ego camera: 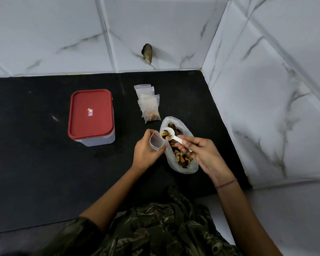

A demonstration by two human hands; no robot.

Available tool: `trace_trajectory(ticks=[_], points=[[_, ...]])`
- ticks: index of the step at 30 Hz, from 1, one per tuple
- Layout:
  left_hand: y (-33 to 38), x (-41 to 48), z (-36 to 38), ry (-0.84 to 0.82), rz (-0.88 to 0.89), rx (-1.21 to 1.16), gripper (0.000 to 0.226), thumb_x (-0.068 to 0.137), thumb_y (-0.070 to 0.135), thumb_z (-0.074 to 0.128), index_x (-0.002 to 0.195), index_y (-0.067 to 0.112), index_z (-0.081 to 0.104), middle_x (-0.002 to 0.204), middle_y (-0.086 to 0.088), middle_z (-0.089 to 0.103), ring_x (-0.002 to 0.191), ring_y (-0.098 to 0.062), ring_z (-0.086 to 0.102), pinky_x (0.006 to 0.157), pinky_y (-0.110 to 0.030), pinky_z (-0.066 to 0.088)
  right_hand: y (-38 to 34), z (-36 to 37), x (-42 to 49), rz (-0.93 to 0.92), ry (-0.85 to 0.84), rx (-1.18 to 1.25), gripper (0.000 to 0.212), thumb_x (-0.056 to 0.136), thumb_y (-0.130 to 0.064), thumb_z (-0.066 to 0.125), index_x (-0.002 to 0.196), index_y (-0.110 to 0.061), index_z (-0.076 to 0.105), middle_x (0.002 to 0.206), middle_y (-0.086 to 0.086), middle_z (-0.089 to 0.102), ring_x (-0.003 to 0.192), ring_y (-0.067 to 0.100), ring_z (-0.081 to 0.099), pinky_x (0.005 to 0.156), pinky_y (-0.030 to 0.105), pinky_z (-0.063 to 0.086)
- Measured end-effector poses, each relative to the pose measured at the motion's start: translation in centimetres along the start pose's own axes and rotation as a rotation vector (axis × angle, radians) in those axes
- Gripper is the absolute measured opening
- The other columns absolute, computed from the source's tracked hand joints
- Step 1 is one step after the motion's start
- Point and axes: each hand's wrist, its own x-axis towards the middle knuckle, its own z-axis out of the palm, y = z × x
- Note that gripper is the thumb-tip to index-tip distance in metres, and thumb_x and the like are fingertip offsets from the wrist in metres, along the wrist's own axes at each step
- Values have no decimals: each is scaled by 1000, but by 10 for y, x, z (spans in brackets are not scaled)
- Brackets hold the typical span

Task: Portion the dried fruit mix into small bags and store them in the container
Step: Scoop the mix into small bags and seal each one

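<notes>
Two bare hands worked over a black countertop point(44, 172); the right hand point(201, 154) pinched the handle of a white plastic spoon point(174, 137) between thumb and fingertips, and the left hand point(146, 150) was closed around a small clear bag point(156, 140), holding its mouth open and tilted toward the spoon. The spoon's long axis ran from lower right to upper left, its handle end in the right hand and its bowl pointing up-left toward the small bag; the bowl carried a few pieces of dried fruit and sat just beside the bag's open rim, above the near-left edge of the big bag. That large white bag of dried fruit mix point(181, 154) lay open on the counter between and under the hands, its long axis running from the near right toward the far left, mouth facing up; the right hand's fingers covered part of its middle. Just beyond it lay a pile of small bags point(149, 102), overlapping, the nearest one showing some fruit at its bottom; whether the others held anything could not be told. Well to the left stood the container point(92, 117), clear-walled, its red lid point(91, 113) pressed on, apart from everything else. Marble-patterned wall tiles point(266, 89) closed the corner behind and to the right; a dark object point(147, 52) stuck out of the back wall above the bags.
</notes>
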Motion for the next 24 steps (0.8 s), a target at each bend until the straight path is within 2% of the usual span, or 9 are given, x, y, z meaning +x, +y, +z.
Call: trace_trajectory(ticks=[4, 7, 9, 12, 15, 18, 21, 23, 24], points=[[1, 2, -2, 34, 3, -5, 43, 73, 39, 78, 104, 24, 52, 93, 8, 67, 85, -4, 65, 71, -31, 56, 8, 16, 0, -176, 33, -358, 17, 88, -5, 62, 102, -10, 71, 79, 0, 74, 76, 6, 69, 75, 18, 53], [2, 2, -4, 59, -4, 12, 43, 73, 38, 79, 103, 22, 53, 89, 9, 67, 81, -2, 65, 69, -27, 55, 11, 30, -4, -345, 98, -649, 23, 88, -8, 62, 111, -9, 68, 79, -8, 70, 74, -2, 65, 75, 5, 46], [3, 1, -5, 64, -18, 12, 43, 73, 39, 78, 103, 21, 53, 87, 10, 66, 80, -1, 64, 68, -25, 54, 16, 37, -4, -462, 130, -846, 27, 90, -9, 60, 116, -9, 66, 91, 0, 70, 85, 1, 63, 81, 2, 39], [6, 1, -6, 59, -32, -12, 50, 70, 50, 73, 104, 21, 52, 89, 9, 66, 81, -3, 64, 70, -28, 55, 24, 44, -1, -643, 93, -1130, 28, 89, -5, 59, 117, -7, 65, 108, 9, 68, 100, 15, 63, 88, 8, 37], [8, 2, -7, 62, -26, -35, 54, 69, 55, 66, 108, 20, 52, 93, 7, 67, 84, -5, 66, 73, -32, 56, 35, 39, 3, -899, 44, -1437, 38, 71, 2, 73, 108, -3, 68, 99, 9, 70, 90, 19, 67, 84, 23, 51], [8, 3, -9, 84, -19, -53, 47, 72, 43, 73, 107, 18, 52, 93, 7, 66, 85, -7, 65, 74, -35, 56, 38, 33, 1, -1086, 3, -1505, 31, 79, -2, 62, 110, 0, 66, 105, 12, 69, 95, 21, 66, 87, 29, 53], [9, 3, -11, 88, -13, -57, 46, 73, 40, 76, 105, 18, 52, 92, 10, 64, 84, -4, 64, 72, -28, 55, 38, 26, 1, -1141, -29, -1522, 32, 89, -8, 45, 113, 1, 65, 112, 14, 67, 102, 22, 64, 95, 28, 49], [12, 3, -11, 82, -25, -52, 46, 74, 41, 77, 105, 20, 50, 90, 12, 63, 83, -3, 63, 70, -22, 52, 39, 27, 3, -1135, 36, -1394, 30, 89, -7, 47, 111, 1, 66, 110, 13, 68, 102, 17, 64, 99, 22, 44], [12, 3, -11, 81, -36, -49, 46, 74, 41, 77, 106, 20, 50, 90, 12, 63, 83, -2, 63, 69, -20, 52, 38, 30, 2, -1071, 111, -1231, 26, 89, -5, 52, 108, 1, 67, 107, 12, 69, 100, 12, 63, 98, 17, 42]])
